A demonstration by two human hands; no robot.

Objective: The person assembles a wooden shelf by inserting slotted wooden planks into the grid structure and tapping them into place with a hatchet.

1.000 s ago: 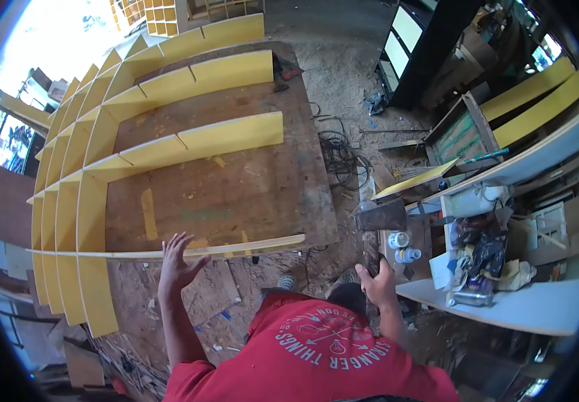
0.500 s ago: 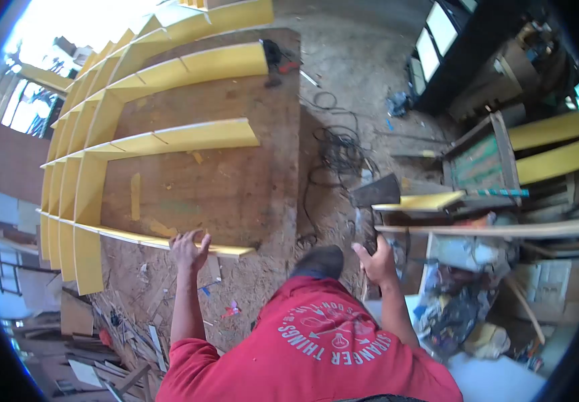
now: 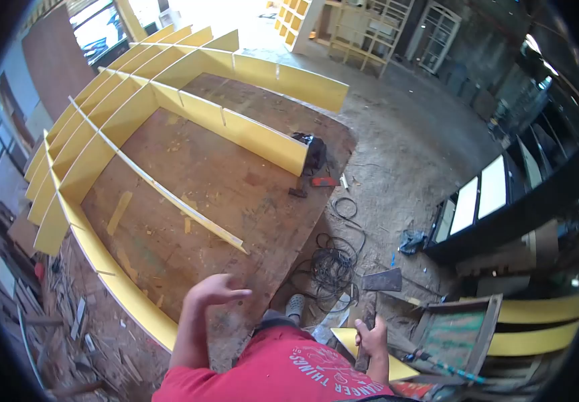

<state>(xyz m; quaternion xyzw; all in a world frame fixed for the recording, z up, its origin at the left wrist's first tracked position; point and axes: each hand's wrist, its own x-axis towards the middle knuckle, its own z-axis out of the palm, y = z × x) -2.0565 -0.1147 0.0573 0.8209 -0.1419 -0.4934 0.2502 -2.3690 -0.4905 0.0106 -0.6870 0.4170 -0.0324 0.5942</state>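
My right hand (image 3: 372,337) is closed around the handle of a hatchet (image 3: 382,280), its dark, wide head pointing up and away from me. My left hand (image 3: 219,291) hovers over the near corner of a wooden worktable (image 3: 169,161), thumb out, holding nothing; its other fingers are partly hidden. Left of it, a curved yellow board (image 3: 122,285) runs along the near side of a yellow slatted frame (image 3: 129,87). Another narrow yellow slat (image 3: 162,191) of that frame reaches across the tabletop toward my left hand, apart from it.
Tangled black cable (image 3: 333,264) lies on the floor beside the table. A red tool (image 3: 324,181) and a dark bag (image 3: 313,153) rest at the table's far edge. At right stand a black cabinet (image 3: 504,194) and a wooden frame (image 3: 457,335). Wood scraps (image 3: 95,342) litter the floor at left.
My left hand has come off the yellow slat and is now in the air. The view has swung round, showing more of the room. My right hand keeps its grip on the hatchet.
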